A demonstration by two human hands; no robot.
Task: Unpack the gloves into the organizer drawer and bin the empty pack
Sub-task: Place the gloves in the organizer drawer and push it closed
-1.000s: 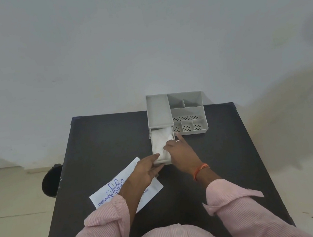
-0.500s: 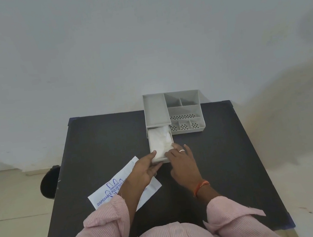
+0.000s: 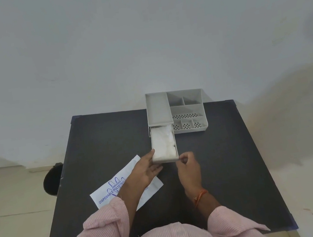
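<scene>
since 0.5 s ago: right hand (image 3: 188, 167) has lifted off the drawer (image 3: 165, 158) front and drawn back toward the body; it now sits just beside the drawer's front right corner, fingers curled together, thumb meeting fingertips, nothing visibly pinched (too small to be sure). left hand (image 3: 146, 170) has barely shifted: fingers spread and flat against the drawer's front left corner, touching it, not gripping.

gloves (image 3: 164, 144): white crumpled mass lying inside the pulled-out drawer, filling it wall to wall. drawer juts out of the left bay of the grey organizer (image 3: 187, 109), toward the body. long axis runs front-to-back, in line with the slide.

relation that matters, by judgement: drawer front lies directly ahead of both hands, so a straight push away from the body along that axis would close it. left hand is nearer, already in contact. an off-centre push from the left corner alone could cock the drawer in its slot; gloves standing proud of the rim could catch under the housing.

pack (image 3: 121, 186): flat white sleeve on the black table (image 3: 228, 158), partly under the left forearm, near the left edge. blue print reads "disposable polyeth…", rest covered by the arm; small "embossed" above a hand outline. no brand legible.

dark round shape (image 3: 53, 179) on the floor left of the table, possibly the bin; cannot confirm.

status estimate: unpacking done, drawer not yet shut, pack not yet binned.
</scene>
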